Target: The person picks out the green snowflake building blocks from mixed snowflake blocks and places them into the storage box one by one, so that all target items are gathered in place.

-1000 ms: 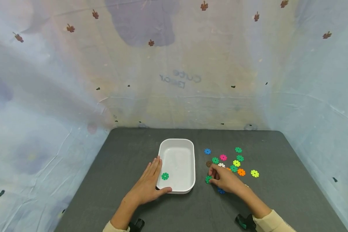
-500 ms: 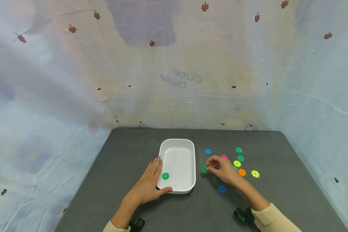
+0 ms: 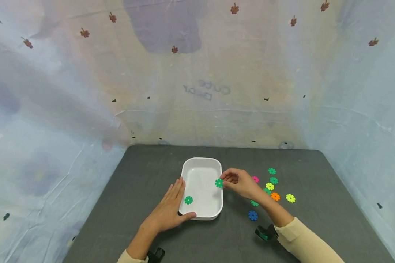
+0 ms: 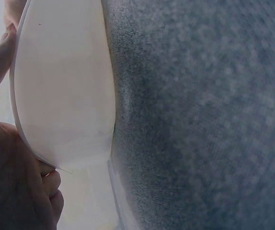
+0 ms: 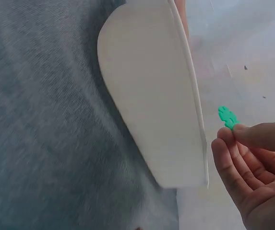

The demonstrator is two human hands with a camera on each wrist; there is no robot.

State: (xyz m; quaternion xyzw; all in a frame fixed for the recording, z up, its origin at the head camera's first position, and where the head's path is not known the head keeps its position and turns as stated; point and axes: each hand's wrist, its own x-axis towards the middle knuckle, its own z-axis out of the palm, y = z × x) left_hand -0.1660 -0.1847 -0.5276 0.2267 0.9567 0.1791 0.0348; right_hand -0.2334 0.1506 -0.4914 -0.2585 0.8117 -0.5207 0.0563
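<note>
My right hand (image 3: 241, 184) pinches a green flower-shaped notched disc (image 3: 218, 183) between thumb and fingertips, above the right rim of a white tray (image 3: 202, 173). In the right wrist view this disc (image 5: 227, 116) juts from the fingertips, apart from the tray wall (image 5: 151, 96). A second green disc (image 3: 188, 200) lies inside the tray, near its left side. With fingers straight, my left hand (image 3: 168, 212) rests along the tray's left rim, thumb at the near left corner. The left wrist view shows the hand (image 4: 17, 187) against the tray's rim.
Right of the tray, loose discs lie on the dark grey table (image 3: 145, 168): a blue disc (image 3: 253, 215), a pink disc (image 3: 255, 179), an orange disc (image 3: 275, 196), a yellow disc (image 3: 290, 198) and several others. My right arm hides some. A patterned curtain (image 3: 197, 120) hangs behind.
My right hand has lifted the green disc off the table and carried it left and away from me to the tray's right rim. The left hand and tray stay put.
</note>
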